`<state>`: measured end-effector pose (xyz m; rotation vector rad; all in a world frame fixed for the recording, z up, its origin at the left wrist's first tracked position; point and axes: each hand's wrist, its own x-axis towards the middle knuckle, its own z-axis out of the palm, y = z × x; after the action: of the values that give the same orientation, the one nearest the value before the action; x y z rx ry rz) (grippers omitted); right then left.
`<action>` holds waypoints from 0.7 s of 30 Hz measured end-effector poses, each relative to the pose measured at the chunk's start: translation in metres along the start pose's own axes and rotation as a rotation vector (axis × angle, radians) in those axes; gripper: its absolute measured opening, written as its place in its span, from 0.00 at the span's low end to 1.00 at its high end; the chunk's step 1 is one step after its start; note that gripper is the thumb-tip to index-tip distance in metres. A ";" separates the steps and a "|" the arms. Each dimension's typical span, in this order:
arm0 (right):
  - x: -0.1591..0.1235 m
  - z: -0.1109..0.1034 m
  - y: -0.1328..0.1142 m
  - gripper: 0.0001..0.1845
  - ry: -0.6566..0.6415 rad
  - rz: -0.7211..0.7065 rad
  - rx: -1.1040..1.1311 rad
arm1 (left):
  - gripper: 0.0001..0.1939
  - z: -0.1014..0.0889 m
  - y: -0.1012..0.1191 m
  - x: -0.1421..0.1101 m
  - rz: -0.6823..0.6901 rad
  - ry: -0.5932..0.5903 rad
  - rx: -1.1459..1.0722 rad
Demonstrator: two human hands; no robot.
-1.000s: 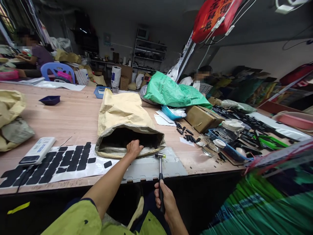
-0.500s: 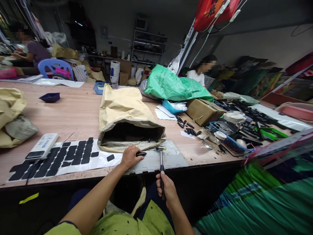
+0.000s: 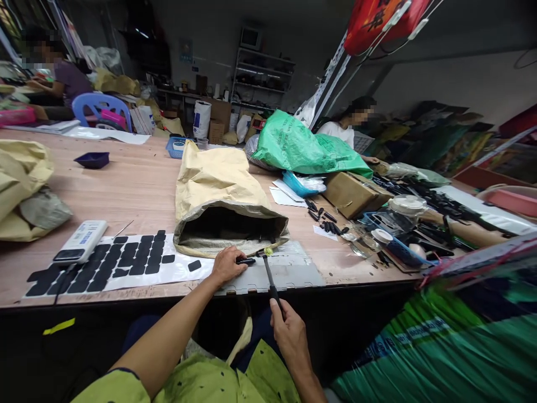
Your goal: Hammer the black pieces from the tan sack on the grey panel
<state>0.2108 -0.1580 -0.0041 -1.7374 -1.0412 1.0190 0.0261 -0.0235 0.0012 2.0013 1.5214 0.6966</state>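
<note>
My right hand point(image 3: 289, 324) is wrapped round the black handle of a small hammer point(image 3: 269, 274), whose yellowish-tipped head is raised near the front of an open paper sack point(image 3: 222, 179). Between the fingers of my left hand point(image 3: 229, 265) is a small black elongated piece point(image 3: 245, 261), held at the left side of a grey board point(image 3: 289, 268). The sack lies with its dark mouth facing me, just behind both hands. What is inside it is too dark to make out. A single black rounded square point(image 3: 194, 265) lies left of my left hand.
White sheets with rows of black squares point(image 3: 142, 254) lie at left, beside a white device point(image 3: 81, 243). Rightward are small black pieces point(image 3: 331, 227), a carton point(image 3: 356, 193), a blue basket point(image 3: 398, 246) and a green bag point(image 3: 302, 145). Two other people sit farther off.
The hammer's head has swung leftward, closer to the black piece, and its handle now tilts left. My left hand keeps its hold. The whole view has shifted slightly.
</note>
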 end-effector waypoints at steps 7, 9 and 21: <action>-0.005 0.004 0.008 0.24 0.070 -0.192 -0.279 | 0.08 0.001 0.000 0.000 -0.002 -0.006 0.015; -0.006 0.003 0.010 0.26 0.051 -0.189 -0.308 | 0.08 0.003 -0.001 0.001 0.006 -0.001 0.015; -0.006 0.012 0.012 0.26 -0.054 -0.196 -0.220 | 0.08 0.005 -0.003 0.000 0.034 0.020 0.021</action>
<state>0.2009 -0.1645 -0.0173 -1.7471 -1.3721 0.8569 0.0271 -0.0233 -0.0046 2.0459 1.5155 0.7185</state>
